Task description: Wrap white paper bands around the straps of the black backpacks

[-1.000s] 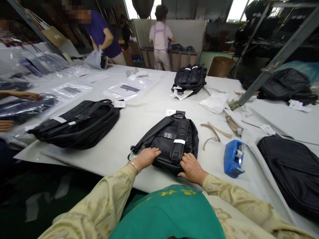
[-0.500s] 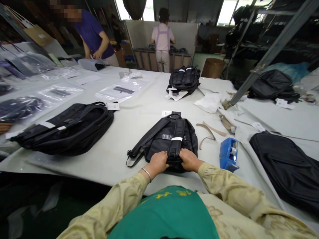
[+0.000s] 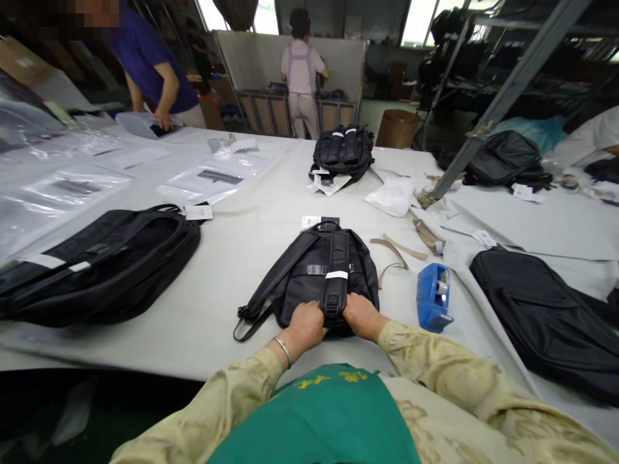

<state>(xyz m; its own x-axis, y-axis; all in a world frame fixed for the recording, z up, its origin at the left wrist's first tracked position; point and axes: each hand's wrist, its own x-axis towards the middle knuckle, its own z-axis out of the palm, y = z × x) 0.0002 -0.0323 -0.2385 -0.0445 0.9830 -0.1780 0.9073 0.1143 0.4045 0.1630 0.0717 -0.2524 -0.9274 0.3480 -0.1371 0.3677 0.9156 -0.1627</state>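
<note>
A black backpack (image 3: 309, 288) lies on the table in front of me with its shoulder straps facing up. My left hand (image 3: 307, 324) and my right hand (image 3: 363, 316) are closed on either side of the lower end of its right strap (image 3: 340, 248), which has a white band around it. The fingertips of both hands are partly hidden at the strap's end. The other strap (image 3: 274, 276) hangs loose to the left, off the bag's side. Tags (image 3: 321, 223) stick out beyond the bag's top handle.
Another black backpack (image 3: 111, 264) lies on the left and one more (image 3: 343, 153) at the back. A blue tape dispenser (image 3: 430, 299) and tan strips (image 3: 403, 248) sit to the right, before a black bag (image 3: 541, 316). A slanted metal post (image 3: 512, 96) rises at right. Co-workers stand beyond the table.
My view has turned slightly, so most things sit further left in the picture. Both hands keep their grip at the lower end of the strap, and the backpack has hardly moved.
</note>
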